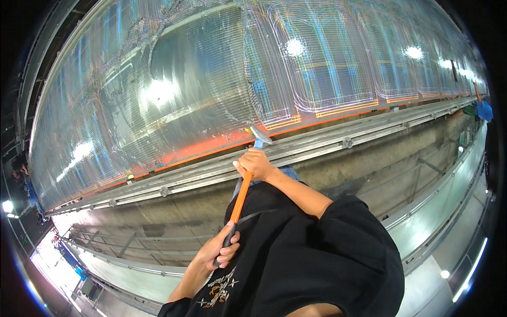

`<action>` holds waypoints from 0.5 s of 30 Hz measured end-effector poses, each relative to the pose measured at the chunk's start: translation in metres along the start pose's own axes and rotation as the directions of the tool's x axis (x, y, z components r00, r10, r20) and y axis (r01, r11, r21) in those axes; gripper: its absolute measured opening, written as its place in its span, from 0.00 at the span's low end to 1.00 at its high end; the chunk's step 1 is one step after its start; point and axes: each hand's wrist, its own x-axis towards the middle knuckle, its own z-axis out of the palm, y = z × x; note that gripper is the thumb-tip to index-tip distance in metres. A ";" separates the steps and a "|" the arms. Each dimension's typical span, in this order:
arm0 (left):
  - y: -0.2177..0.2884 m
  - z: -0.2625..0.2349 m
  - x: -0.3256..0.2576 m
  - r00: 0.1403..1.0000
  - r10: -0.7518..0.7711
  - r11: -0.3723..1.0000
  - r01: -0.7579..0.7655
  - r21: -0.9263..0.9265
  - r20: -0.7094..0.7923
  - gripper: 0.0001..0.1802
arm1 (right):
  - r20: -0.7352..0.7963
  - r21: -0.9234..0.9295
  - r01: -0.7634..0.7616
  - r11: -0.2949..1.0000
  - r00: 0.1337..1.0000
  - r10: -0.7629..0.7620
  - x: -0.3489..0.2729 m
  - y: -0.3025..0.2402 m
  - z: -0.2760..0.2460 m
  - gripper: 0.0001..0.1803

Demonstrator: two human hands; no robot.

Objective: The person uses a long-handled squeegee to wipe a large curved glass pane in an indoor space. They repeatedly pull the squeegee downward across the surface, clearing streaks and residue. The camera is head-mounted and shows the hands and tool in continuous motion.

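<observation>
Because the hammer [242,195] is long-handled, two hands share it: it slants across the near side of the metal rail [317,149], head end up at the rail, butt well back toward the body. Right hand [256,162] sits just on the near side of the rail, fingers wrapped round the handle a little below the head, likely to steer and carry that heavy end. Left hand [221,248] is well apart from the rail, on the body side, fingers grasping the black grip, probably to stop the butt swinging. Neither hand is released. The wide spacing looks chosen for control over reach.

Beyond the rail: big glossy ribbed surface [327,63] with coloured lines, plus an orange-red strip [198,148] along its rail-side edge. Can't tell whether the hammer head touches that surface or just hangs over the rail. Black shirt [306,253] on the near side of the rail, body close up, seemingly so the arms stay bent. Another person [484,111] in blue near the rail's far right end.
</observation>
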 end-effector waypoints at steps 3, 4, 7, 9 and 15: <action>0.009 0.012 0.006 1.000 -0.015 1.000 0.016 0.019 -0.020 0.30 | 0.000 -0.012 0.004 1.000 1.000 -0.004 -0.004 0.012 -0.010 0.19; 0.015 0.021 0.002 0.998 -0.030 0.999 0.031 0.008 -0.047 0.31 | 0.017 -0.008 0.018 1.000 1.000 -0.018 -0.004 0.017 -0.011 0.19; 0.038 0.034 -0.010 0.997 -0.058 0.998 0.058 -0.008 -0.055 0.31 | 0.027 0.017 0.060 0.998 0.998 -0.060 0.016 0.029 -0.011 0.17; 0.063 0.035 -0.019 0.996 -0.091 0.995 0.090 -0.039 -0.023 0.30 | -0.013 0.025 0.059 0.998 0.998 -0.058 0.035 0.041 0.002 0.18; 0.177 0.078 -0.058 0.978 -0.151 0.989 0.151 -0.010 -0.146 0.30 | -0.105 0.038 0.053 0.998 0.993 -0.049 0.113 0.078 0.002 0.17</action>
